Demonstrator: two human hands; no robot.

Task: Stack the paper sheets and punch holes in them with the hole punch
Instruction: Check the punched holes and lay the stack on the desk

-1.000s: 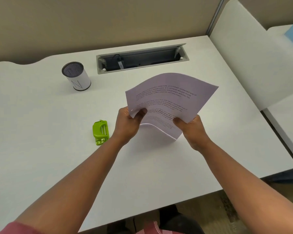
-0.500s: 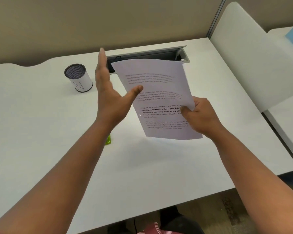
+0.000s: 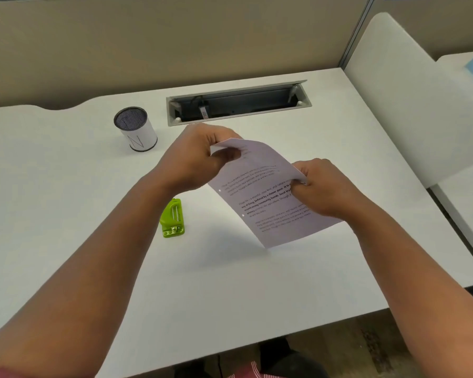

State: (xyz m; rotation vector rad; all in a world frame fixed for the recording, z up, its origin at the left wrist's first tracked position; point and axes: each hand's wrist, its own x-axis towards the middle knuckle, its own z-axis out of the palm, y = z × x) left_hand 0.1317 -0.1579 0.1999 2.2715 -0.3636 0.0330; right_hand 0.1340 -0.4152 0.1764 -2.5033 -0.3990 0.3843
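Printed paper sheets [image 3: 268, 203] stand tilted on their lower edge above the white desk [image 3: 93, 241], with two small punched holes along their left edge. My left hand [image 3: 202, 156] pinches the top corner of the sheets. My right hand [image 3: 322, 186] grips their right edge. A small green hole punch [image 3: 173, 219] lies on the desk just left of the sheets, below my left wrist, touched by neither hand.
A white cylindrical holder with a dark mesh top [image 3: 135, 129] stands at the back left. An open cable tray [image 3: 238, 103] is set into the desk at the back. A white divider panel [image 3: 410, 99] borders the right side.
My left hand, open and off the paper half a second ago, has come back and taken the top corner. The sheets have dropped lower and tilted, and the hole punch shows again.
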